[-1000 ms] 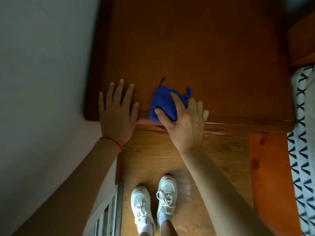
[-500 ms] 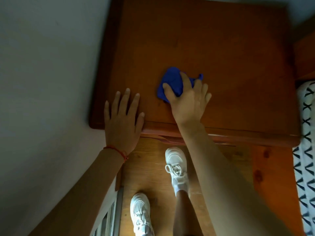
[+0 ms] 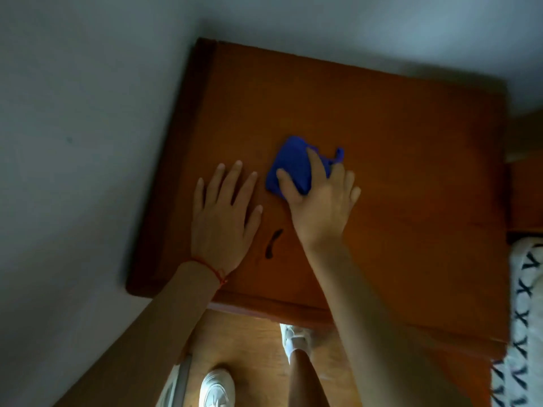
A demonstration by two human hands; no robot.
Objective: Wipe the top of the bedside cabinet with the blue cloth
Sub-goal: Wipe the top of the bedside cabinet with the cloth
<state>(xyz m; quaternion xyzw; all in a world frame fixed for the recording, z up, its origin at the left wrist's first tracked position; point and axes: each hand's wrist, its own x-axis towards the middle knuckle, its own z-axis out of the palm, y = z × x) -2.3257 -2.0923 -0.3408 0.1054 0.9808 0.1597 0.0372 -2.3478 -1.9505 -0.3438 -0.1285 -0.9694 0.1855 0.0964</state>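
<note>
The bedside cabinet's brown wooden top [image 3: 396, 171] fills the middle of the view. A crumpled blue cloth [image 3: 291, 168] lies on it near the centre. My right hand [image 3: 320, 207] holds the cloth against the wood, with the cloth bunched between thumb and forefinger and one corner sticking out past my fingers. My left hand [image 3: 223, 212] rests flat on the top just left of the cloth, fingers spread, with a red string at the wrist. A short dark mark [image 3: 273, 243] shows on the wood between my wrists.
A pale wall [image 3: 73, 142] runs along the cabinet's left and far sides. A white bed cover with a dark pattern [image 3: 526, 304] borders the right. Below the front edge are the wooden floor [image 3: 244, 342] and my white shoes [image 3: 216, 389].
My right hand has slid the cloth from the front edge farther in across the top. My left hand has moved fully onto the surface. The view has shifted forward over the cabinet.
</note>
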